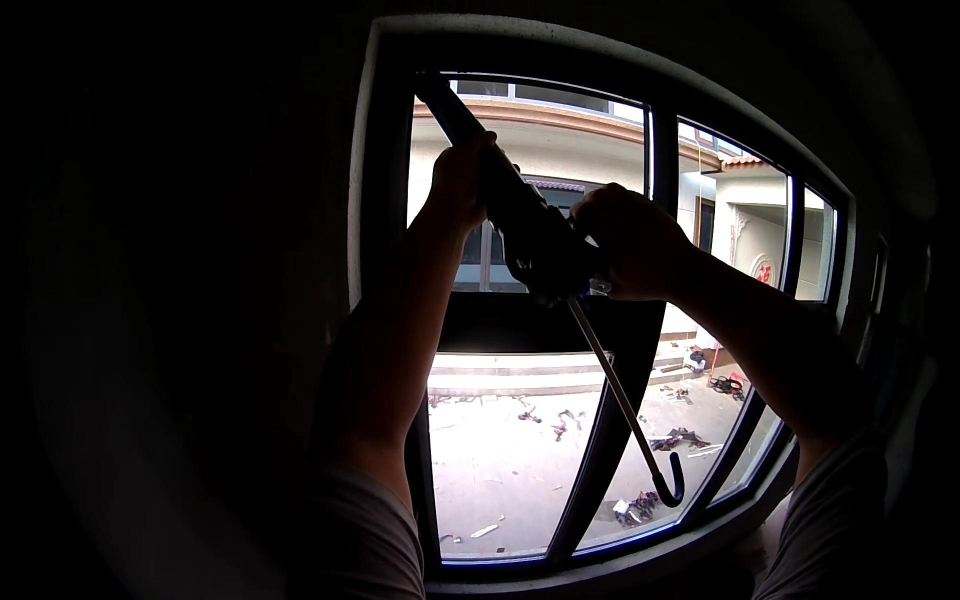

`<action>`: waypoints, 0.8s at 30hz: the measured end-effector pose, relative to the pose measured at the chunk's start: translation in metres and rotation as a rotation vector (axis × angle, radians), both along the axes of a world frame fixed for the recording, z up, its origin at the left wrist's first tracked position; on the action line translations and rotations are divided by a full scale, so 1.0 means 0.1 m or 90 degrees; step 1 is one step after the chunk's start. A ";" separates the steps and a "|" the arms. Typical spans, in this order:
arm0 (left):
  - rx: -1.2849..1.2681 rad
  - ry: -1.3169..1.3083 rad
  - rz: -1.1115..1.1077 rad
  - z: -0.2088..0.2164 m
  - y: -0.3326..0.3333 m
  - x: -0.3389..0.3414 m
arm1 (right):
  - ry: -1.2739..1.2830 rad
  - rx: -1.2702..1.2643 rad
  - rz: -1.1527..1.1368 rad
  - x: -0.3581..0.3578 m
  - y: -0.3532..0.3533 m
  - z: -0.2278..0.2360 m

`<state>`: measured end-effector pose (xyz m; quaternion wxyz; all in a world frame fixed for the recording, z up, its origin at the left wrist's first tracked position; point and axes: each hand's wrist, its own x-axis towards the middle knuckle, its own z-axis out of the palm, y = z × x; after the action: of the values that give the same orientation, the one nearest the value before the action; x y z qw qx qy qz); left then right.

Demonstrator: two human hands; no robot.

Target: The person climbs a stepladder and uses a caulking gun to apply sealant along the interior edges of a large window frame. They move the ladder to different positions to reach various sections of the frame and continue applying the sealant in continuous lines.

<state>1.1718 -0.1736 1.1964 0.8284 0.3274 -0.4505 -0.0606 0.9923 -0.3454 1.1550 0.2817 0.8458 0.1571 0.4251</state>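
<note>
A dark caulking gun (528, 225) slants across the window, its front end up at the top left corner of the dark window frame (388, 190). I cannot tell whether its tip touches the frame. My left hand (462, 182) is wrapped round the barrel from the left. Farther back, my right hand (632, 242) is closed at the handle end, its fingers partly lost in shadow. From the rear of the gun the thin metal rod (620, 390) runs down to the right and ends in a hook.
Dark bars split the window into several panes, with a crossbar (500, 322) in the left part. A pale wall edge (357, 200) surrounds the frame. Outside lie a bright paved courtyard (500, 460) with scattered debris and a building (590, 140). The room is very dark.
</note>
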 end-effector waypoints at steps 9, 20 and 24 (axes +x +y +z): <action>-0.044 -0.179 0.086 -0.12 0.13 0.02 | -0.052 -0.038 0.011 -0.09 0.22 0.06; 0.007 -0.130 0.035 -0.11 0.34 0.19 | 0.051 -0.081 -0.193 -0.31 0.71 0.16; -0.009 -0.105 0.014 -0.14 0.33 0.02 | 0.051 -0.079 -0.208 -0.35 0.67 0.14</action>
<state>1.1740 -0.1403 1.1827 0.7912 0.3306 -0.5140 -0.0214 0.9573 -0.2788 1.1694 0.3924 0.8574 0.0545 0.3287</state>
